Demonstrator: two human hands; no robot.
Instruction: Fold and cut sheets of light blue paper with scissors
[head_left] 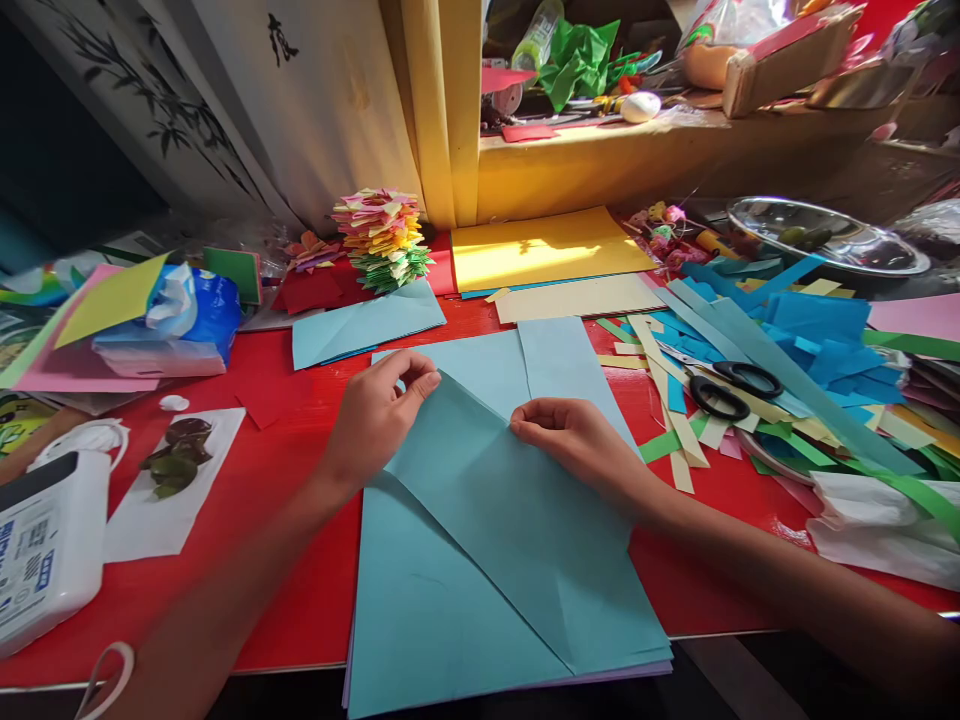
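A large light-blue paper sheet (480,540) lies on the red table (292,560), with one corner folded over diagonally into a triangle. My left hand (375,420) pinches the tip of that folded flap at the upper left. My right hand (570,440) is curled with its fingertips pressing the flap's upper edge. More blue sheets sit beneath the folded one.
Black-handled scissors (724,388) lie right of the sheet among paper strips (675,420). A stack of folded coloured paper pieces (382,238) stands at the back. A yellow sheet (544,245), a tissue pack (191,315), a white container (49,540) and a glass bowl (825,235) surround the work area.
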